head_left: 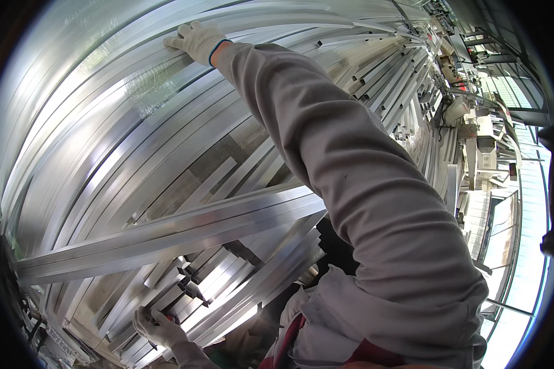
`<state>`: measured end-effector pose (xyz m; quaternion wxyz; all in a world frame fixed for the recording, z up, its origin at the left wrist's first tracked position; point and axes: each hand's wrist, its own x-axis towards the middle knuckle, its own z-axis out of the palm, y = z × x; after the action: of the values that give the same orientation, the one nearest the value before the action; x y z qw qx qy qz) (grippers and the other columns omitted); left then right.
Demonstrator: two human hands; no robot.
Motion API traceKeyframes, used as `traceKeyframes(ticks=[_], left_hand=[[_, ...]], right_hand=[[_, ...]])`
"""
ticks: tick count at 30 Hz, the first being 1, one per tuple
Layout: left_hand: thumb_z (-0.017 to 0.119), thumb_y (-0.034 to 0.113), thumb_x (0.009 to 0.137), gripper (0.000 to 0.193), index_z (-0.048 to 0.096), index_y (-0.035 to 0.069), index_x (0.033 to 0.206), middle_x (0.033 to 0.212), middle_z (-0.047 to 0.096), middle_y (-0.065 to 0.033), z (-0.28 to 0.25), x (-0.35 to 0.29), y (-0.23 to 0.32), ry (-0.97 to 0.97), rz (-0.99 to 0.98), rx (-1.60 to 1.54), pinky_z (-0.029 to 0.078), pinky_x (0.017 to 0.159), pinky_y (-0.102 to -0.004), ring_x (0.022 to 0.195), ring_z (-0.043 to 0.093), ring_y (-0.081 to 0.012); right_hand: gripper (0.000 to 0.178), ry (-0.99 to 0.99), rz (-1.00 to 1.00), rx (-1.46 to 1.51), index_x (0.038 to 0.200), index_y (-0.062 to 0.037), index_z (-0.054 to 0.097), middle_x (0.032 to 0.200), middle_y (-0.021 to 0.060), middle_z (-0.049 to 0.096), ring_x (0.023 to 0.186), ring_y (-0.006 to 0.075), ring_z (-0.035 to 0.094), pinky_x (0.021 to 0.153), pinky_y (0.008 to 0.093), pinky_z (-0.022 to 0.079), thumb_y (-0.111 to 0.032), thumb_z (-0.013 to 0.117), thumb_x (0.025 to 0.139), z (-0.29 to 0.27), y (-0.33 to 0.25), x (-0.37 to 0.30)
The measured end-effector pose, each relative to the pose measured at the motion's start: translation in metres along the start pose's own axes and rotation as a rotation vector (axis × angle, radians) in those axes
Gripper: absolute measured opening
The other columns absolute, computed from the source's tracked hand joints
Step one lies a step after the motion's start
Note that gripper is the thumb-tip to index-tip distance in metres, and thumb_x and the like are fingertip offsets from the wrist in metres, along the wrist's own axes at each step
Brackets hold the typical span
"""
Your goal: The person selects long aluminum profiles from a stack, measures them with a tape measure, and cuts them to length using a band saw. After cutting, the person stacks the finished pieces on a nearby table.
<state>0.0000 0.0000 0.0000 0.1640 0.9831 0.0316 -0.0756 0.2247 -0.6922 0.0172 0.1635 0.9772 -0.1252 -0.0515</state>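
Aluminium, bare and bright: long aluminium profiles (104, 160) stacked in their dozens, sweeping from 7 o'clock up to 1 o'clock. Across them, from 9 o'clock towards the centre, a crosswise bundle (166, 237) lying on top of the heap. Clear film (154, 86) wrapped round some lengths near 11 o'clock.

Up at 11 o'clock, the right hand (197, 40) in a white knit glove, at the end of a grey sleeve (351, 184) reaching up from 5 o'clock. Laid on the top edge of one profile, fingers loosely bent over it rather than clamped round.

Down at 7 o'clock, the left hand (157, 326), also gloved, at the cut ends of the stack. Fingers curled, with a small red thing (169, 318) just beside them (too small to name); cannot tell whether closed on anything.

Probably stiff and fairly light per length, yet unwieldy from sheer reach, likely to sag and swing if lifted at one end. Slick faces and sharp-looking sawn ends, so best gripped round the flat sides, well apart along the length, never by the open end.

Machines (480, 141) and clutter out at 3 o'clock.
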Motion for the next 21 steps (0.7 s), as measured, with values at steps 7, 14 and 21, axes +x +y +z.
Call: traceKeyframes(ticks=[7, 14, 21], left_hand=[[0.062, 0.023, 0.105, 0.042, 0.067, 0.005, 0.142, 0.151, 0.06, -0.0146, -0.006, 0.0, 0.003, 0.009, 0.047, 0.03, 0.042, 0.125, -0.0563, 0.15, 0.047, -0.0358], [0.066, 0.015, 0.1, 0.037, 0.07, 0.004, 0.134, 0.149, 0.06, -0.0142, -0.006, -0.003, 0.016, 0.071, 0.09, 0.0, 0.05, 0.116, -0.0488, 0.149, 0.048, -0.0346], [0.07, 0.006, 0.092, 0.035, 0.072, 0.007, 0.126, 0.142, 0.063, -0.0146, -0.008, -0.004, 0.03, 0.141, 0.097, -0.034, 0.046, 0.117, -0.0507, 0.142, 0.051, -0.0378]], right_hand=[[0.076, 0.134, 0.088, -0.113, 0.17, -0.049, 0.037, 0.162, 0.0022, 0.053, 0.133, 0.0284, 0.067, 0.111, 0.0418, 0.059, -0.013, 0.063, 0.109, 0.057, 0.06, -0.016], [0.085, 0.192, 0.029, -0.174, 0.17, -0.0447, 0.036, 0.16, 0.0037, 0.053, 0.136, 0.0286, 0.063, 0.112, 0.0418, 0.058, 0.0, 0.063, 0.103, 0.072, 0.095, -0.023], [0.083, 0.303, -0.034, -0.138, 0.165, -0.0359, 0.039, 0.144, 0.0036, 0.058, 0.122, 0.032, 0.067, 0.102, 0.0456, 0.061, 0.002, 0.064, 0.096, 0.108, 0.156, -0.04]])
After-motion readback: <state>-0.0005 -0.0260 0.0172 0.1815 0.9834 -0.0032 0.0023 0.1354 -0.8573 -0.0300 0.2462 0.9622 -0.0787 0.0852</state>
